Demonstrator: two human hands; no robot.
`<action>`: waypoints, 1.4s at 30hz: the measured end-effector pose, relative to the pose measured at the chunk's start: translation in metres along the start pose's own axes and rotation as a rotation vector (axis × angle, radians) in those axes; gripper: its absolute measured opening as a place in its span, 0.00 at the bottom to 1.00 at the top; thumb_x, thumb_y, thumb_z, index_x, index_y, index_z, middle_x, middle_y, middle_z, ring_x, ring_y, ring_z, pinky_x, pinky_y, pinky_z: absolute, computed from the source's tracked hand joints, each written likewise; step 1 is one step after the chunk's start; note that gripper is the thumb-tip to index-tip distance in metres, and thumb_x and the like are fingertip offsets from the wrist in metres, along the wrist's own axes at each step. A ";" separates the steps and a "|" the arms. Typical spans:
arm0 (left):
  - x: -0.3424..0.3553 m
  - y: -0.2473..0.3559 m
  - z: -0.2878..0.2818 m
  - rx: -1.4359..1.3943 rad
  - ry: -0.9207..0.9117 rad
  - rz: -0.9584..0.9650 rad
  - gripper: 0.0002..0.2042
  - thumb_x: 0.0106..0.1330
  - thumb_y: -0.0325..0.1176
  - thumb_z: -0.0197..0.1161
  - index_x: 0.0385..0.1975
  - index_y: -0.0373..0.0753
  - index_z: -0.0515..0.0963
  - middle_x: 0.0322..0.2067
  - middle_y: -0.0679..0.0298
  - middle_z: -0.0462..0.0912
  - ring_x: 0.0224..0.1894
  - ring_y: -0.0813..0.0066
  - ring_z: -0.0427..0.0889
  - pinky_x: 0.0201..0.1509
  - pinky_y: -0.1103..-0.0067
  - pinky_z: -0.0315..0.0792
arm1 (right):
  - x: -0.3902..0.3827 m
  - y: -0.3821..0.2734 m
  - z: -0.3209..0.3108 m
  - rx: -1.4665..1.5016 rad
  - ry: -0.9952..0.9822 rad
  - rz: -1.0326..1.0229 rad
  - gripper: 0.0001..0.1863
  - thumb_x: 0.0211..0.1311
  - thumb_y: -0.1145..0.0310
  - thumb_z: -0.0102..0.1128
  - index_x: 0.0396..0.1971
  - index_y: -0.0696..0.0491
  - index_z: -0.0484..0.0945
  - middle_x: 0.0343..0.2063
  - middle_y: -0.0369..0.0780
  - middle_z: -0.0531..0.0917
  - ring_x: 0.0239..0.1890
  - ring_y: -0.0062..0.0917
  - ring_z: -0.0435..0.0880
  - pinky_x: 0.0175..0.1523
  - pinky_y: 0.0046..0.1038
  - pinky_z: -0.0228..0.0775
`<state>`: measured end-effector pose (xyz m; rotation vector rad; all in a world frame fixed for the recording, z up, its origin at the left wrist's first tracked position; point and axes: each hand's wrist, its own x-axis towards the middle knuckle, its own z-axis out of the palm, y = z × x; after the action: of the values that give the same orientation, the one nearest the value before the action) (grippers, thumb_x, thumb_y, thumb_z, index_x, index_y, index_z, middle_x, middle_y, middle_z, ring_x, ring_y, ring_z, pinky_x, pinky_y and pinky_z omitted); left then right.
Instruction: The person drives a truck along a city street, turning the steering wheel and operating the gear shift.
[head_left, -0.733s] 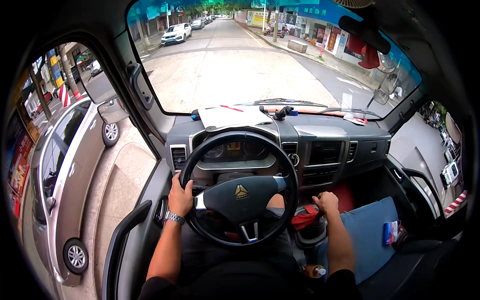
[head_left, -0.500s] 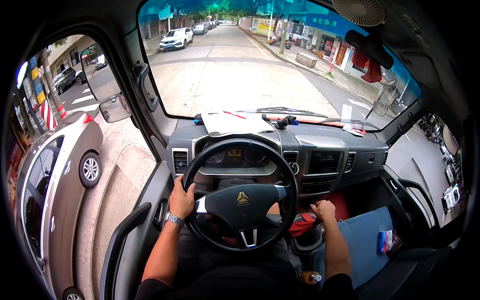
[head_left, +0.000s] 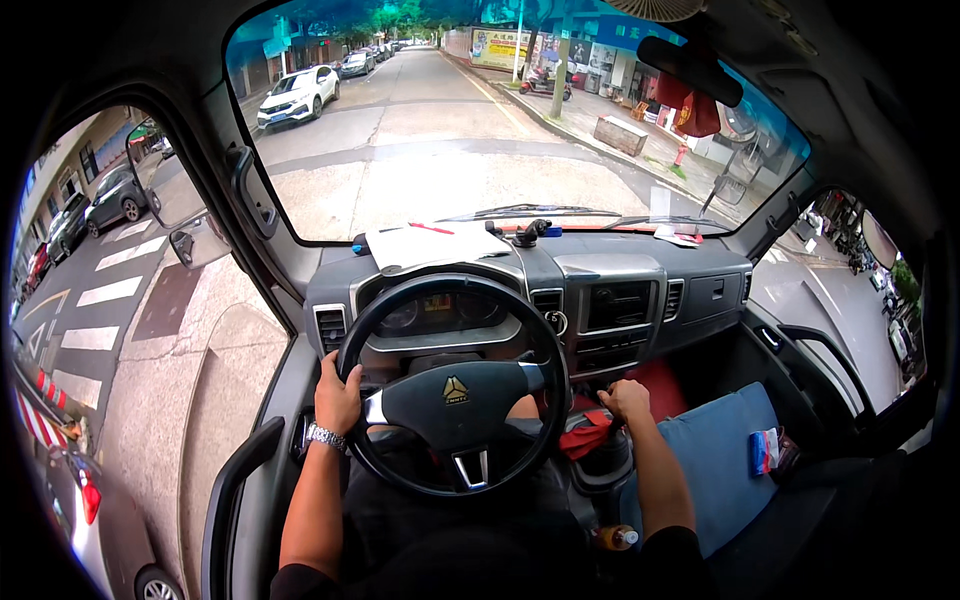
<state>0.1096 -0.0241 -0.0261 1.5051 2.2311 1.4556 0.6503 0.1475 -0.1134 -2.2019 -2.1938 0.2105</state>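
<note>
My left hand [head_left: 338,395] is closed round the left side of the black steering wheel [head_left: 561,395], thumb lying over the rim. A metal-band watch [head_left: 326,437] is on that wrist. Low to the right of the wheel, my right hand [head_left: 627,400] is closed over the top of the gear lever, hiding its knob. Beneath that hand are the lever's dark boot [head_left: 606,462] and a piece of red cloth [head_left: 586,436]. Behind the wheel, the instrument cluster [head_left: 437,308] is partly covered by its rim.
White papers [head_left: 430,246] with a red pen lie on the dashboard. A blue seat cushion [head_left: 710,460] bears a small blue-and-white pack [head_left: 765,452]. Through the windscreen, a white car [head_left: 299,95] stands at the road's left. Outside the left window are another car [head_left: 100,515] and a crosswalk [head_left: 110,290].
The car beside the left window has slipped backward, and more of the crosswalk shows. The white car ahead looks nearer. Both hands keep their grips; the whole view has shifted slightly.
</note>
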 end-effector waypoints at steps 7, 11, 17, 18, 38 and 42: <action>0.000 0.003 0.000 -0.032 -0.046 -0.019 0.24 0.73 0.40 0.66 0.64 0.35 0.71 0.42 0.42 0.88 0.45 0.43 0.89 0.51 0.61 0.80 | 0.002 0.004 0.004 -0.056 -0.021 -0.029 0.23 0.66 0.39 0.63 0.40 0.42 0.93 0.37 0.44 0.92 0.45 0.41 0.91 0.53 0.43 0.82; 0.006 -0.005 0.000 -0.040 -0.026 -0.017 0.25 0.73 0.41 0.67 0.63 0.35 0.71 0.44 0.39 0.87 0.47 0.40 0.88 0.52 0.59 0.79 | 0.003 -0.011 -0.012 -0.279 -0.151 -0.025 0.27 0.68 0.41 0.62 0.46 0.50 0.91 0.46 0.46 0.91 0.51 0.41 0.90 0.57 0.39 0.82; 0.006 -0.004 0.003 -0.005 -0.031 -0.023 0.25 0.72 0.42 0.67 0.64 0.36 0.71 0.47 0.38 0.86 0.51 0.38 0.86 0.56 0.57 0.79 | 0.028 -0.007 0.027 -0.818 -0.389 -0.169 0.18 0.67 0.55 0.65 0.51 0.44 0.91 0.52 0.33 0.91 0.50 0.29 0.92 0.35 0.42 0.86; 0.005 -0.007 0.002 -0.004 -0.030 -0.027 0.26 0.73 0.42 0.67 0.64 0.36 0.71 0.47 0.38 0.86 0.51 0.39 0.86 0.55 0.57 0.79 | 0.027 -0.010 0.025 -0.829 -0.407 -0.182 0.18 0.68 0.56 0.64 0.52 0.44 0.91 0.52 0.33 0.91 0.50 0.29 0.92 0.34 0.41 0.86; 0.022 -0.006 0.009 -0.048 -0.092 0.015 0.26 0.73 0.42 0.67 0.65 0.36 0.71 0.38 0.48 0.90 0.42 0.51 0.91 0.48 0.63 0.81 | -0.008 0.013 0.044 -0.560 -0.108 -0.030 0.18 0.72 0.52 0.57 0.42 0.44 0.93 0.47 0.38 0.92 0.50 0.34 0.92 0.43 0.40 0.81; 0.030 0.005 -0.003 0.078 -0.104 -0.004 0.26 0.73 0.44 0.67 0.65 0.37 0.71 0.39 0.43 0.88 0.44 0.44 0.89 0.48 0.60 0.80 | -0.049 0.019 0.041 -0.535 0.015 -0.141 0.23 0.71 0.44 0.57 0.35 0.45 0.93 0.35 0.39 0.93 0.40 0.34 0.93 0.40 0.38 0.83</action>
<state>0.0956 -0.0028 -0.0085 1.5601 2.2526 1.2713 0.6643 0.0948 -0.1524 -2.2341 -2.6184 -0.4475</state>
